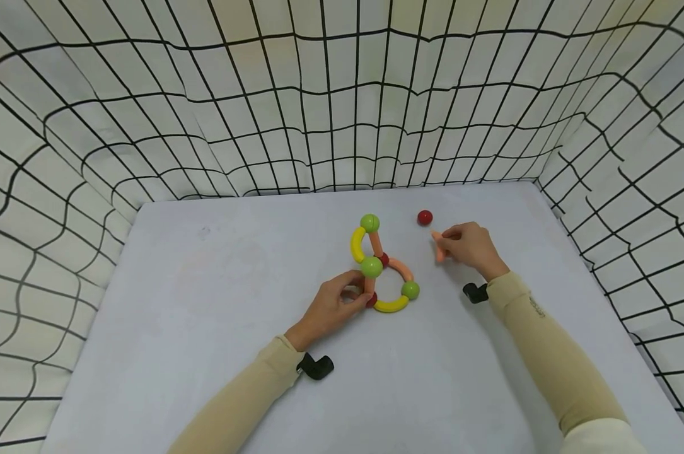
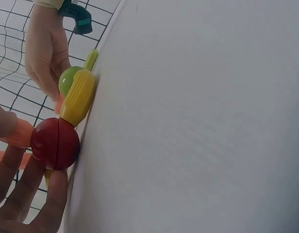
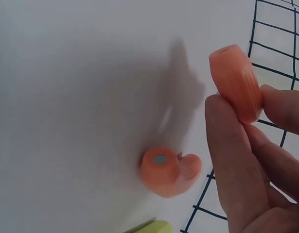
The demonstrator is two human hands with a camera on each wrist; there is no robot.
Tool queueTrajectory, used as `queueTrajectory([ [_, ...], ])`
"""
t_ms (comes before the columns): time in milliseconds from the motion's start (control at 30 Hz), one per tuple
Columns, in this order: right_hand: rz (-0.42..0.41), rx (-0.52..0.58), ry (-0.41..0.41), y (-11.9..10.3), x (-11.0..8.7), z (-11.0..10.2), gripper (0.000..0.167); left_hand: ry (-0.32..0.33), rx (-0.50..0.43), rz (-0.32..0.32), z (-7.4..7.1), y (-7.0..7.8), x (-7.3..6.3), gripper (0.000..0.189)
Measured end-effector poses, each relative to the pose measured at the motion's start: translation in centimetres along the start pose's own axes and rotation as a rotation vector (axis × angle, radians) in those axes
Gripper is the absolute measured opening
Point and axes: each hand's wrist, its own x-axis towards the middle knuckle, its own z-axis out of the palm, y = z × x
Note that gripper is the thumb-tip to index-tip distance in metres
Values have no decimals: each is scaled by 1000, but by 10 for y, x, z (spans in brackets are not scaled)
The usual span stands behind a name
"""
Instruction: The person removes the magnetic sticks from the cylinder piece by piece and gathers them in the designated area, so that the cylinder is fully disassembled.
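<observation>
My left hand [image 1: 337, 299] grips the upright orange rod [image 1: 369, 285] of a built toy frame, its fingers right at the red ball [image 2: 56, 143] at the rod's foot. A green ball [image 1: 372, 267] tops that rod. Yellow curved rods [image 1: 391, 305], an orange curved rod [image 1: 401, 268] and further green balls [image 1: 410, 290] form the rest of the frame. Off to the right, my right hand [image 1: 471, 248] pinches a short orange rod [image 3: 236, 83] between thumb and fingers. Below it, a curved orange piece [image 3: 161, 172] with a grey disc in its end lies on the table.
A loose red ball [image 1: 425, 217] lies beyond my right hand on the white table [image 1: 234, 284]. Black netting [image 1: 330, 94] over pale walls rises around the table's back and sides. A dark wrist camera [image 1: 316, 366] sticks out by my left sleeve.
</observation>
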Motion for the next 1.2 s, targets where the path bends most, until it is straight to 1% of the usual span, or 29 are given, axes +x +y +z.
queueTrajectory([
  [133, 13, -59, -3, -2, 3, -1, 54, 0, -2, 11, 0, 0, 0, 33],
  [333, 0, -114, 6, 0, 8, -1, 50, -4, -2, 14, 1, -1, 3, 33],
  [467, 7, -136, 17, 3, 10, 0, 49, -9, -5, 25, 3, -1, 4, 30],
  [667, 3, -159, 22, 4, 11, 3, 49, -1, 0, 13, 1, -3, 2, 25],
  [833, 12, -187, 50, 1, 10, -1, 52, 3, -9, 33, 1, -3, 3, 24],
  [967, 14, -186, 59, -1, 8, -4, 55, -1, -14, 17, 0, -1, 3, 25],
  [1100, -22, -185, 100, -2, 5, -6, 52, -10, -11, -13, -1, 0, 2, 25],
  [1200, -43, -179, 119, -4, 2, -6, 48, -12, -8, -20, -1, 0, 2, 25],
])
